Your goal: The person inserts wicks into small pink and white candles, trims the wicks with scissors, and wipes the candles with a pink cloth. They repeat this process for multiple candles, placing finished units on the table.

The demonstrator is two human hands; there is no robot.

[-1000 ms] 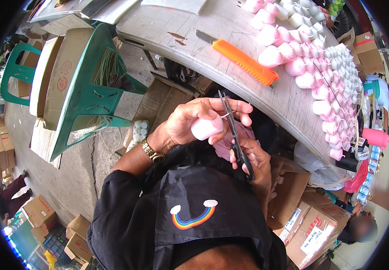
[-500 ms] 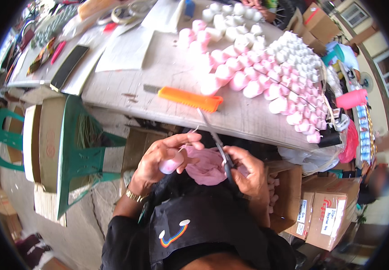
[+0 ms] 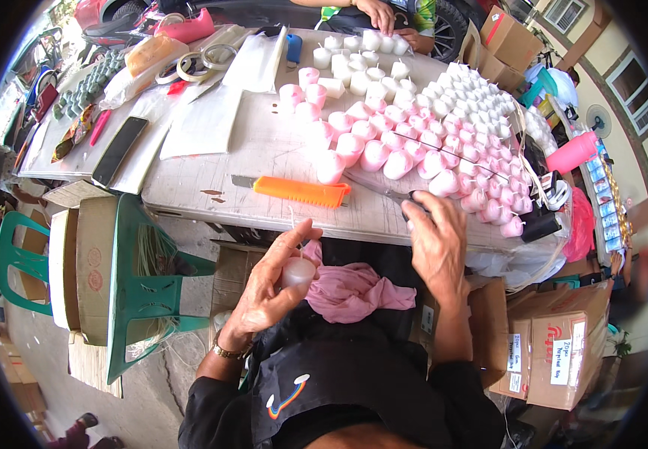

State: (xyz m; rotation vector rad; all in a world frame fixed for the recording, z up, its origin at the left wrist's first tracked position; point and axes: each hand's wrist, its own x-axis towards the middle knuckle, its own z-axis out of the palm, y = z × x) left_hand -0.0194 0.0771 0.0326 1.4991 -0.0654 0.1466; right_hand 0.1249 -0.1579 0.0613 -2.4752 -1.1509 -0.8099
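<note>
My left hand is closed round a small pale pink candle, held over my lap with its wick pointing up. My right hand reaches to the table's front edge. Its fingertips are on the dark handles of a pair of scissors, whose blades lie along the tabletop, pointing left. Just left of the blades is an orange-handled utility knife. Rows of pink candles stand behind the scissors. A pink cloth is bunched on my lap below the hands.
White candles fill the far right of the table. A phone, plastic sheets and tape rolls are on the left. A co-worker's hand touches candles opposite. Cardboard boxes stand right; a green chair stands left.
My right hand has moved up and right, taking the scissors from beside the candle down onto the table. The left hand still holds the candle, now more upright. The view has shifted.
</note>
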